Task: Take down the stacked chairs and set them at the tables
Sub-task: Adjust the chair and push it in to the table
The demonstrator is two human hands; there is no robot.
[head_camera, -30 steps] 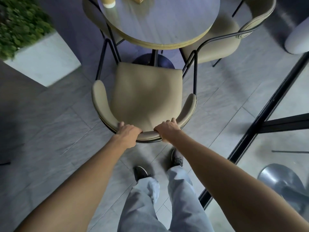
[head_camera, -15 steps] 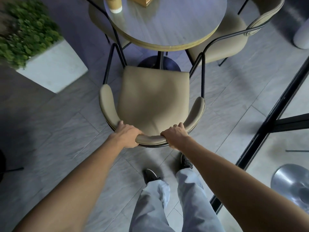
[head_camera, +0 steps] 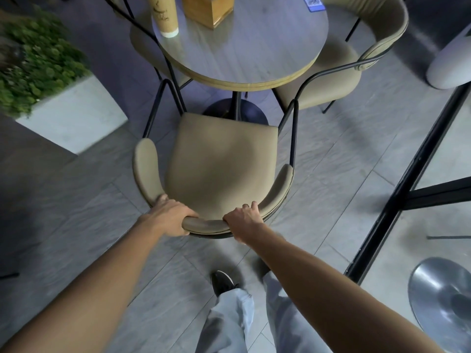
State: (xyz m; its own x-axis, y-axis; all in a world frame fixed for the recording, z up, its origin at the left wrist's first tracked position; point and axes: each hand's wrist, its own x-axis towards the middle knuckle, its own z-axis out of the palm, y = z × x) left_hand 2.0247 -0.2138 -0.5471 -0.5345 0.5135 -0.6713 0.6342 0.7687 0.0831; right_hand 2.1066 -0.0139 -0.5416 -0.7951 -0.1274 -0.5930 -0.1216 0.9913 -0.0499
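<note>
**Both hands grip the backrest of a beige armchair facing a round table**

Nearest the camera are pale grey trousers (head_camera: 229,317) and one dark shoe (head_camera: 221,278) on the grey floor tiles (head_camera: 76,212). Two bare forearms reach forward from the lower corners. The left hand (head_camera: 169,217) is curled over the left part of the curved backrest, fingers wrapped round its padded rim. The right hand (head_camera: 243,220) clasps the same rim just to the right, knuckles up, fingers folded over the top edge. A short stretch of backrest shows between the two hands.

The armchair (head_camera: 219,169) has beige padding on a thin black metal frame. It stands between the person and the table, seat front pointing towards the table's dark pedestal base (head_camera: 239,110) (whether its feet touch the floor cannot be told from above). Its seat lies short of the table's edge.

To the right, a black metal frame (head_camera: 407,179) runs diagonally, with a shiny metal disc base (head_camera: 438,299) beyond it. To the left sits a white planter (head_camera: 74,118) filled with green foliage (head_camera: 33,59).

Farther off is the round table (head_camera: 254,52), grey-topped with a pale wooden edge. On it stand a tan paper cup (head_camera: 164,15), a wooden box (head_camera: 207,8) and a small blue card (head_camera: 313,2). A second armchair (head_camera: 331,82) is tucked in at the table's right side, and a third chair (head_camera: 142,44) shows partly behind its left side
</note>
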